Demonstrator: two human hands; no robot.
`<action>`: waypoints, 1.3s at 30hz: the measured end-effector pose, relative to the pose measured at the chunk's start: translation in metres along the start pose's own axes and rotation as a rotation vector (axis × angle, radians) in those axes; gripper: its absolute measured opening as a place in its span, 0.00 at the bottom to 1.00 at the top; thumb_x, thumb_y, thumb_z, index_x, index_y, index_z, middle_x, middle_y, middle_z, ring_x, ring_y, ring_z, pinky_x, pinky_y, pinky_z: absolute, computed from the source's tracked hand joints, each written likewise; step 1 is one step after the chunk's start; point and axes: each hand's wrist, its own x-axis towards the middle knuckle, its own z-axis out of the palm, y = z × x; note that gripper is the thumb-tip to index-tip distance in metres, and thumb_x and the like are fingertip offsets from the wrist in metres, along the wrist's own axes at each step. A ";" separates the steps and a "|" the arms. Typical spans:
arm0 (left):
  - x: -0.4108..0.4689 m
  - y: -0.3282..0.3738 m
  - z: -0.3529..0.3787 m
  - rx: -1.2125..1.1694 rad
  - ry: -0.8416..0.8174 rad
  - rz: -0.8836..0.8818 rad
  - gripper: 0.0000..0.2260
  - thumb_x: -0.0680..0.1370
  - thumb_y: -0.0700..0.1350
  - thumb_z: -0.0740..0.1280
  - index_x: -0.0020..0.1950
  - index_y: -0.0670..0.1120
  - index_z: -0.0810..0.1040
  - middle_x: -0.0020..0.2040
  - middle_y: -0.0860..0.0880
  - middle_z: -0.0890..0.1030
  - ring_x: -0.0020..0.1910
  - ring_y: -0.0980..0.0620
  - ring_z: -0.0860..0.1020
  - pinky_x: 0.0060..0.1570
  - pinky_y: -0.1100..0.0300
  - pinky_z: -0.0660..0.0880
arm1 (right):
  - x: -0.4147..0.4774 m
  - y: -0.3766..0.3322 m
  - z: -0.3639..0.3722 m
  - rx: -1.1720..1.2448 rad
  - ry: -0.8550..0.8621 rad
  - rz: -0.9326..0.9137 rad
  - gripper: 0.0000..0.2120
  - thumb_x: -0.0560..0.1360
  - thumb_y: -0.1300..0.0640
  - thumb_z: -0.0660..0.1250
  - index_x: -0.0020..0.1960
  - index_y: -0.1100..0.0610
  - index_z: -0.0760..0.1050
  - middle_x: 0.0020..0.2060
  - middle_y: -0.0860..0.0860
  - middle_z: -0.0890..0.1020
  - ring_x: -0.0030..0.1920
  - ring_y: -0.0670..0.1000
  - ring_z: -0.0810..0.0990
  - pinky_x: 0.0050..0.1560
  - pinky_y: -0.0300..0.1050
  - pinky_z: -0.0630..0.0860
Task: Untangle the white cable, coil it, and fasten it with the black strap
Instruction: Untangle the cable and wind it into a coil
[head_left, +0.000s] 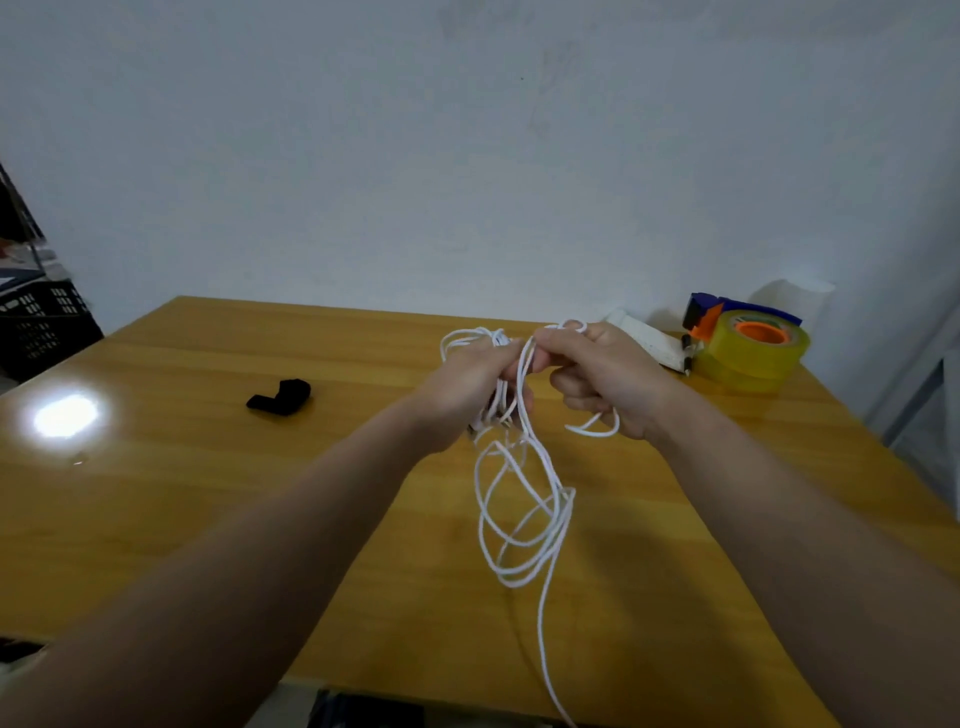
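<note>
A tangled white cable (524, 509) hangs in loops above the wooden table (208, 519), with one strand trailing down past the front edge. My left hand (467, 395) grips a bunch of its loops. Close beside it, my right hand (602, 374) pinches strands near the top, and a short loop sticks out under its palm. Both hands are raised over the middle of the table. The black strap (280, 397) lies folded on the tabletop, well left of my hands.
A tape dispenser with a large yellowish roll and orange core (753, 348) stands at the back right corner, with a white object (649, 338) beside it. A black crate (41, 322) stands off the table's left. A light glare shows on the left tabletop.
</note>
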 end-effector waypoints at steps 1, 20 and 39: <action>-0.001 0.001 0.001 -0.016 -0.025 -0.011 0.22 0.82 0.50 0.58 0.29 0.48 0.76 0.25 0.47 0.76 0.25 0.51 0.74 0.30 0.61 0.70 | 0.000 0.001 -0.002 0.031 0.000 0.002 0.16 0.79 0.58 0.59 0.34 0.61 0.71 0.22 0.45 0.74 0.18 0.43 0.56 0.20 0.35 0.50; -0.007 -0.001 -0.002 0.124 -0.227 -0.106 0.24 0.82 0.58 0.54 0.33 0.48 0.78 0.26 0.51 0.58 0.22 0.57 0.56 0.23 0.64 0.55 | 0.007 0.013 -0.037 0.248 -0.007 0.065 0.20 0.74 0.48 0.63 0.30 0.57 0.62 0.35 0.54 0.84 0.17 0.43 0.53 0.17 0.33 0.49; 0.012 -0.007 -0.023 0.086 -0.071 -0.043 0.17 0.82 0.48 0.59 0.34 0.47 0.65 0.22 0.55 0.65 0.20 0.57 0.62 0.22 0.65 0.60 | 0.004 0.039 0.014 -1.029 0.360 -0.036 0.27 0.71 0.40 0.66 0.63 0.55 0.66 0.53 0.51 0.76 0.53 0.53 0.76 0.49 0.49 0.73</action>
